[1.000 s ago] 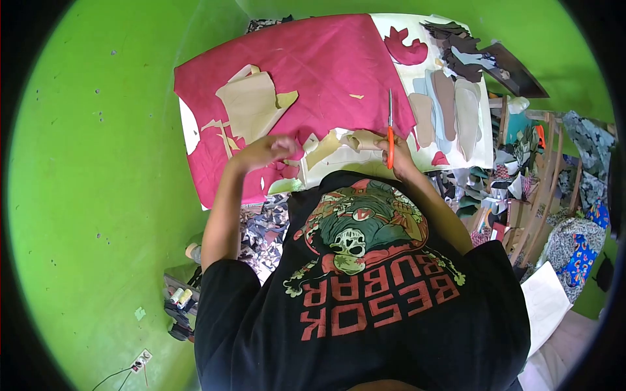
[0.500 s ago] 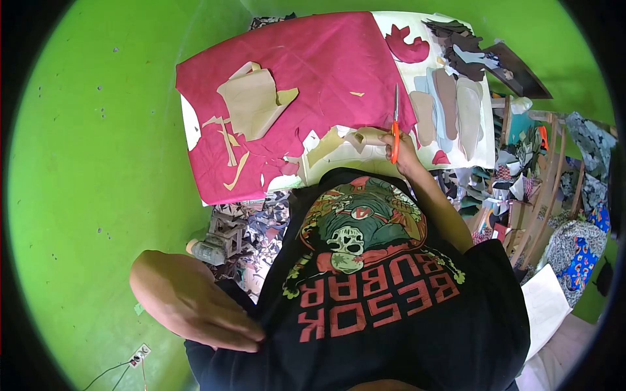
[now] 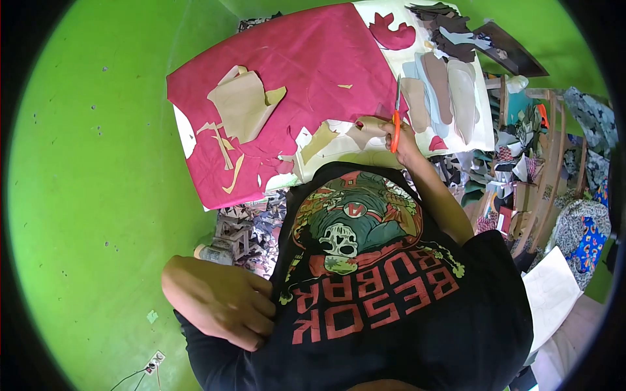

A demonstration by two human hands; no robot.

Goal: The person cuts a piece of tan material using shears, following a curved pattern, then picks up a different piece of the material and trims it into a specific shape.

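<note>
My right hand [image 3: 403,144] is closed around the orange handles of the scissors [image 3: 396,124], whose blades point away from me. It is at the table's near edge, beside a curled beige scrap [image 3: 372,125]. My left hand [image 3: 228,303] rests against the side of my black shirt [image 3: 287,365], its fingers bent and together; anything inside them is hidden. A large red sheet [image 3: 313,58] covers much of the table, with a folded tan piece [image 3: 241,104] and thin offcuts on top.
Several sole-shaped pieces [image 3: 462,98] lie at the table's right, below a dark pile [image 3: 450,32] and a red cutout [image 3: 393,34]. A wooden rack [image 3: 554,169] with scraps stands at the right. A bottle [image 3: 214,255] and a green wall [image 3: 85,169] are at the left.
My left hand has moved right and its fingers have curled against the shirt. The scissors remain in my right hand. The view has shifted slightly, with the table higher in the frame.
</note>
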